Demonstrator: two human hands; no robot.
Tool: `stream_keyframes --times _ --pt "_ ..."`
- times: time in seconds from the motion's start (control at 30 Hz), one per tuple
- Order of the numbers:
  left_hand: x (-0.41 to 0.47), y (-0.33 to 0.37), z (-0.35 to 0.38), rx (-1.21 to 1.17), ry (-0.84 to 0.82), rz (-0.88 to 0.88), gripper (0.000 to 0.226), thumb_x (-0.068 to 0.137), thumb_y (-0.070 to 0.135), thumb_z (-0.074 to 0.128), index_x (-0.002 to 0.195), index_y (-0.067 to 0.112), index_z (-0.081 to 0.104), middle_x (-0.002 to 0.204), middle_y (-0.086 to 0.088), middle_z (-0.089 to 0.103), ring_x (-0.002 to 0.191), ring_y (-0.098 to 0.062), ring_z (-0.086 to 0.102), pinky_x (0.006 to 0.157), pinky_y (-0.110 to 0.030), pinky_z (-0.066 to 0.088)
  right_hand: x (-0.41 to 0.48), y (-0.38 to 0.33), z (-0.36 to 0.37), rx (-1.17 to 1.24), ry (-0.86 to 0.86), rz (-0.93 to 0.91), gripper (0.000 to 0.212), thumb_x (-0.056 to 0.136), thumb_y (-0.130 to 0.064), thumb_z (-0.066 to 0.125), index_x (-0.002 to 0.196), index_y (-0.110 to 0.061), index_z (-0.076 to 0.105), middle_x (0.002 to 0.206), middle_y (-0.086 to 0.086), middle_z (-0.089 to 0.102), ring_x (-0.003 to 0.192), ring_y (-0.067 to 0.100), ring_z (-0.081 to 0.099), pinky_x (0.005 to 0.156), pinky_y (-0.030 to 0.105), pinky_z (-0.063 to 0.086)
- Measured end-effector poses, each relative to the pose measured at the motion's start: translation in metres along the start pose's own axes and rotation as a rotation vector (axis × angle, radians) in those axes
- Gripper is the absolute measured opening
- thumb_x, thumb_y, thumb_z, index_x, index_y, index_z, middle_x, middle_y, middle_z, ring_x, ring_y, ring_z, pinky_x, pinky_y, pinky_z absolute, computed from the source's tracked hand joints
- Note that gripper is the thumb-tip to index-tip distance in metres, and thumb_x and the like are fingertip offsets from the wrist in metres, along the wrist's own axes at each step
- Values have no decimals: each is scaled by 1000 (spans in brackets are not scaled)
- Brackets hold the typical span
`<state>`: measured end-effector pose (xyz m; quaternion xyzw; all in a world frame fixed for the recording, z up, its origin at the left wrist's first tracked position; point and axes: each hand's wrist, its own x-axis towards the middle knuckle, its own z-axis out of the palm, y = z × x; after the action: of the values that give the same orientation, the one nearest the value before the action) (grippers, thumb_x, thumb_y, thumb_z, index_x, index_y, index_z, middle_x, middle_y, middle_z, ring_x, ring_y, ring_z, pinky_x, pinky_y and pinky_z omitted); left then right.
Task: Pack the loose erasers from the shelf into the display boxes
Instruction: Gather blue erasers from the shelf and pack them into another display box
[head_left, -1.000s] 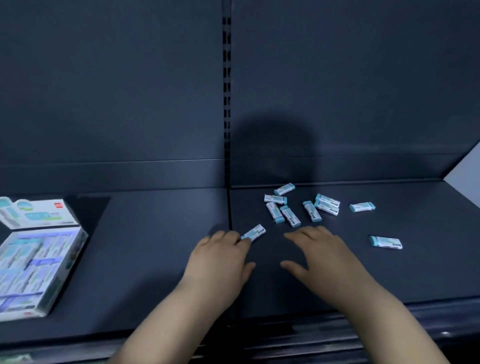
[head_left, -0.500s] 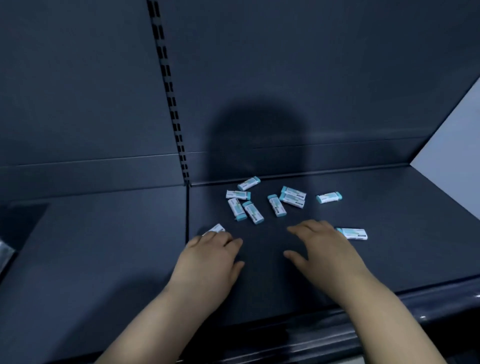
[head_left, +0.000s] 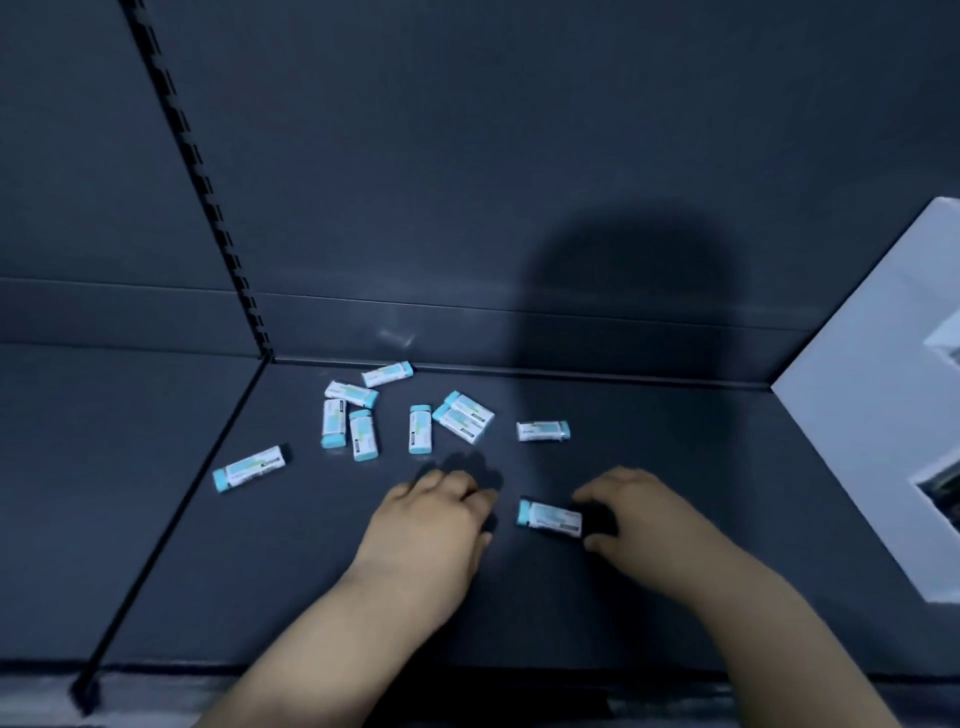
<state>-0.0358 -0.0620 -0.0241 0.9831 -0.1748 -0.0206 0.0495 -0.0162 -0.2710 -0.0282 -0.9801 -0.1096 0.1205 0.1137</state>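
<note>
Several loose white-and-teal erasers lie on the dark shelf (head_left: 675, 467). A cluster of erasers (head_left: 420, 428) sits near the back wall. One lone eraser (head_left: 249, 467) lies to the left by the shelf joint, and another eraser (head_left: 543, 431) lies apart to the right. My right hand (head_left: 644, 514) curls its fingers and thumb round the right end of the nearest eraser (head_left: 549, 517). My left hand (head_left: 436, 525) rests palm down on the shelf just left of that eraser and holds nothing. No display box is in view.
A white side panel (head_left: 857, 389) closes the shelf on the right. A slotted upright (head_left: 208, 208) runs up the dark back wall on the left. The shelf's front edge (head_left: 467, 675) lies under my forearms.
The view has swung right, and the display box has left the frame. My left hand has come off the lone eraser and moved right. My right hand has closed on the nearest eraser.
</note>
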Motion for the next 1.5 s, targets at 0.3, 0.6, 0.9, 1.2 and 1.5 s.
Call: stream_keyframes --times 0.3,0.6,0.9,1.2,1.5 --pt "1 15 6 -5 -45 -79 50 97 43 35 144 32 24 141 7 33 131 -17 28 104 -29 24 8 -9 10 135 25 -174 12 81 -33 63 91 -26 61 96 -7 53 95 11 49 83 28 44" --pt "20 2 8 -45 -130 -23 63 92 44 47 146 34 17 147 12 24 134 -14 24 106 -29 23 30 -8 5 185 129 -178 24 86 -25 57 109 -27 58 108 -9 52 106 10 49 90 26 42" --pt "26 6 11 -160 -149 -137 40 92 19 41 131 22 44 124 -4 42 118 -24 41 96 -34 41 92 7 2 114 165 -25 32 89 -24 54 122 -22 55 125 -1 47 117 18 40 99 31 38" --pt "27 -10 12 -147 -156 -314 38 96 24 43 133 16 41 131 -8 38 118 -26 42 94 -32 41 72 -11 3 46 -2 -52 24 96 -24 38 109 -19 57 111 1 48 98 21 52 86 35 46" --pt "19 -21 11 -259 -194 -306 45 91 38 54 132 20 45 131 -5 41 119 -25 47 94 -27 41 51 -29 9 277 91 -15 6 92 -26 51 95 -22 52 99 0 58 91 16 55 81 27 45"
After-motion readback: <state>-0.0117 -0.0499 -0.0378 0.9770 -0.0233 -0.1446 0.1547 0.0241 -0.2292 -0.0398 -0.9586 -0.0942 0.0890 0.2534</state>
